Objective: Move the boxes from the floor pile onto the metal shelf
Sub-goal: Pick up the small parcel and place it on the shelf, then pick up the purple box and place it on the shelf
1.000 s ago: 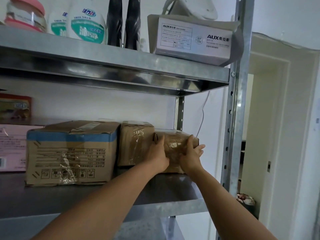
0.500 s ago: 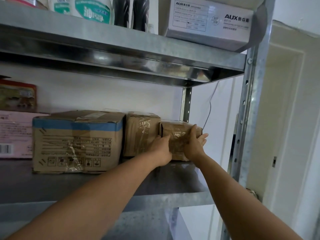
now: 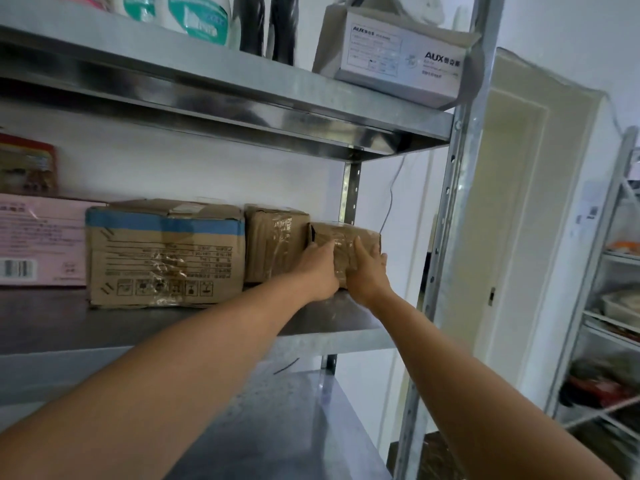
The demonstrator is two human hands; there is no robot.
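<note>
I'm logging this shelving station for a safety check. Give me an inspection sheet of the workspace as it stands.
Surface: grey metal shelf, middle tier, bare at its front.
Job's things: small taped brown cardboard box at the row's right end, beside a taller taped brown box and a large blue-striped cardboard box.
Clutter: pink carton at left; white AUX box and bottles above.
Grippers: left hand and right hand both pressed on the small box.
Cables: thin white wire down the wall.
Surroundings: cream doorway, second rack at right.
</note>
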